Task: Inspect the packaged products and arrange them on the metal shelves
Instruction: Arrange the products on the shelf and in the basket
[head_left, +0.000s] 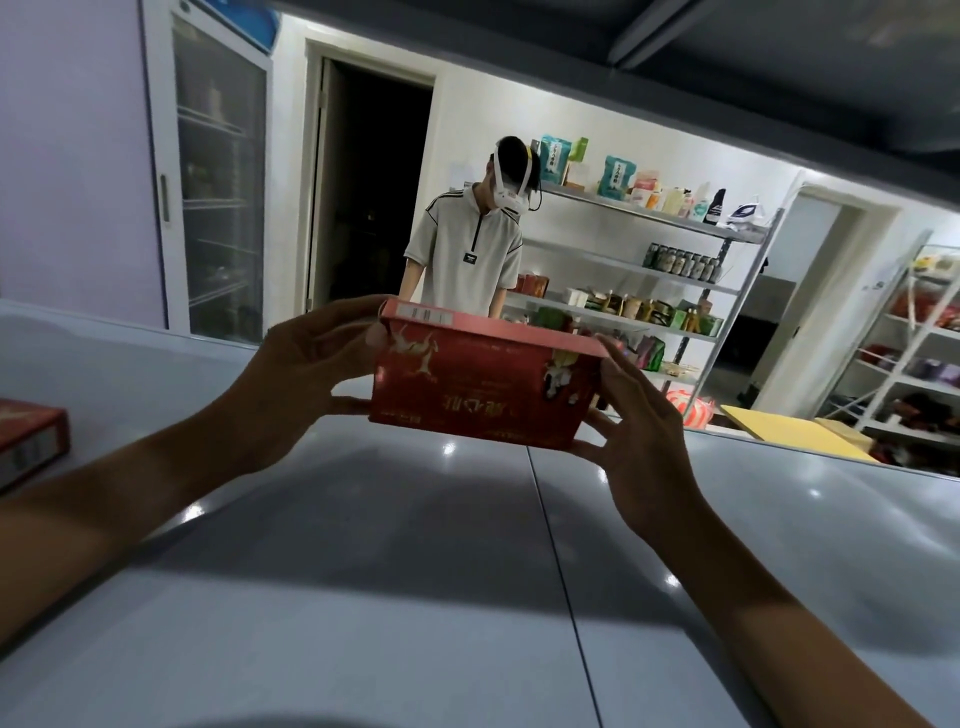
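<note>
Both hands hold one red box (483, 384) above the shelf's far edge (467, 519): my left hand (306, 374) grips its left end, my right hand (639, 415) its right end, print upside down.

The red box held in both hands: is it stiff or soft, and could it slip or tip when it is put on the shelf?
The red box looks like stiff cardboard: its edges stay straight under the left hand and right hand. Its glossy print may be a little slippery. Wide and low, it probably will not tip on the flat metal shelf.
</note>
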